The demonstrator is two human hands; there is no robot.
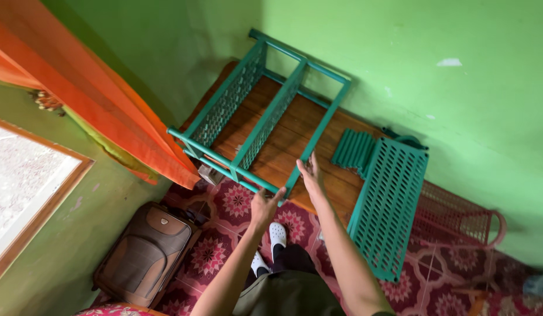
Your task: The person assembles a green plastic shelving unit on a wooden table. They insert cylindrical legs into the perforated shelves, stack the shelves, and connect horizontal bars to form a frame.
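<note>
A teal plastic rack frame [265, 111] with two perforated shelves lies on a wooden table [283, 146] against the green wall. My left hand [264, 206] grips the frame's near bottom rail, fingers curled under it. My right hand [311, 174] rests flat against the frame's near right post, fingers stretched along it. A loose teal perforated shelf panel [388, 205] leans off the table's right edge, with a bundle of teal tubes [353, 149] lying beside it on the wood.
An orange curtain [90, 93] hangs at the left by a window [25, 181]. A brown suitcase [145, 254] stands on the patterned red floor tiles [224, 246]. A red plastic rack [458, 216] lies on the floor at right. My white shoes [274, 240] are below the table edge.
</note>
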